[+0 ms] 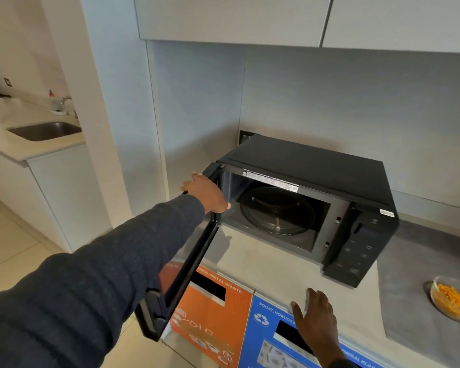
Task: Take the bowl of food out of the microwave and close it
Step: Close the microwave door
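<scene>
A black microwave [316,166] stands on the grey counter [266,264] with its door [186,264] swung wide open to the left. Inside, only the glass turntable [276,211] shows. My left hand [206,191] lies over the door's top edge near the hinge, fingers curled on it. My right hand [316,314] rests flat on the counter's front edge, fingers apart, holding nothing. A clear glass bowl of orange food [453,298] sits on the counter at the far right, past the microwave's control panel.
Below the counter are an orange waste bin front [213,306] and a blue recycling bin front [271,338]. White wall cabinets [234,17] hang above. A sink [45,130] with a tap lies on a separate counter at the far left.
</scene>
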Demonstrator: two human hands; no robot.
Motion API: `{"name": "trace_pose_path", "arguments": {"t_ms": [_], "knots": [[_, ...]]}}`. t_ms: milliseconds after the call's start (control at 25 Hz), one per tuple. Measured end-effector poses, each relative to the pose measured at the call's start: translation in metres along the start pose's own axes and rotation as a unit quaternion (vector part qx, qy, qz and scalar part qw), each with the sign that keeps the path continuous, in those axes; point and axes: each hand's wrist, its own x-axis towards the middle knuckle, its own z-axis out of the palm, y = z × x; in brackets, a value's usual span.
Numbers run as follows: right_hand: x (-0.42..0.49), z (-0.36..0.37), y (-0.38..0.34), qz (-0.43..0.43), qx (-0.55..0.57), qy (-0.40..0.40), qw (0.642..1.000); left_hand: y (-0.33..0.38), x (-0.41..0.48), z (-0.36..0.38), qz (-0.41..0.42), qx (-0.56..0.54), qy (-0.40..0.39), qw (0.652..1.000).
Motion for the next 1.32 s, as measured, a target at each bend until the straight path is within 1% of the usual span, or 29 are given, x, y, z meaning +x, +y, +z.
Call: {"name": "trace_pose_path", "arguments": {"t_ms": [160, 360, 440, 520, 600, 640, 680, 760, 800, 840, 880, 960, 1040, 1080, 1160, 1200, 1280, 1320], "knots": [[-0.001, -0.004, 0.002, -0.005, 0.018, 0.0, 1.0, 0.021, -0.015, -0.002, 0.011, -0.018, -0.012, 1.0], [0.001, -0.01, 0.001, 0.008, 0.058, -0.002, 0.998, 0.041, -0.023, 0.003, 0.071, -0.058, -0.009, 0.996], [0.003, -0.018, -0.005, 0.038, 0.123, 0.002, 0.992, 0.053, -0.027, 0.006, 0.1, -0.08, 0.001, 0.992], [0.006, -0.03, -0.015, 0.075, 0.201, 0.015, 0.977, 0.069, -0.032, 0.008, 0.151, -0.088, 0.012, 0.985], [0.004, -0.047, -0.025, 0.108, 0.296, 0.036, 0.948, 0.085, -0.037, 0.011, 0.22, -0.091, 0.032, 0.971], [0.002, -0.057, -0.029, 0.123, 0.357, 0.053, 0.925, 0.094, -0.039, 0.013, 0.259, -0.092, 0.045, 0.96], [-0.002, -0.065, -0.033, 0.136, 0.424, 0.069, 0.893, 0.101, -0.041, 0.015, 0.297, -0.096, 0.057, 0.948], [-0.007, -0.081, -0.037, 0.163, 0.546, 0.1, 0.815, 0.116, -0.042, 0.019, 0.365, -0.11, 0.083, 0.921], [-0.007, -0.087, -0.04, 0.173, 0.584, 0.112, 0.785, 0.123, -0.042, 0.02, 0.394, -0.118, 0.097, 0.906], [-0.008, -0.094, -0.041, 0.177, 0.6, 0.128, 0.77, 0.132, -0.043, 0.021, 0.423, -0.123, 0.109, 0.891], [-0.008, -0.1, -0.044, 0.172, 0.598, 0.148, 0.769, 0.14, -0.043, 0.022, 0.445, -0.121, 0.122, 0.879], [-0.007, -0.109, -0.048, 0.133, 0.569, 0.207, 0.785, 0.156, -0.042, 0.022, 0.474, -0.105, 0.145, 0.862], [-0.001, -0.116, -0.047, 0.086, 0.519, 0.262, 0.809, 0.172, -0.036, 0.02, 0.48, -0.095, 0.159, 0.858], [0.004, -0.119, -0.045, 0.072, 0.482, 0.278, 0.828, 0.179, -0.033, 0.018, 0.477, -0.092, 0.161, 0.859], [0.018, -0.125, -0.04, 0.068, 0.389, 0.288, 0.873, 0.192, -0.025, 0.014, 0.476, -0.083, 0.162, 0.86], [0.026, -0.127, -0.038, 0.068, 0.346, 0.292, 0.889, 0.198, -0.021, 0.012, 0.476, -0.08, 0.162, 0.861], [0.043, -0.13, -0.035, 0.075, 0.293, 0.293, 0.907, 0.209, -0.013, 0.009, 0.471, -0.081, 0.157, 0.864], [0.05, -0.129, -0.033, 0.086, 0.283, 0.286, 0.911, 0.214, -0.009, 0.008, 0.469, -0.082, 0.154, 0.866]]}}
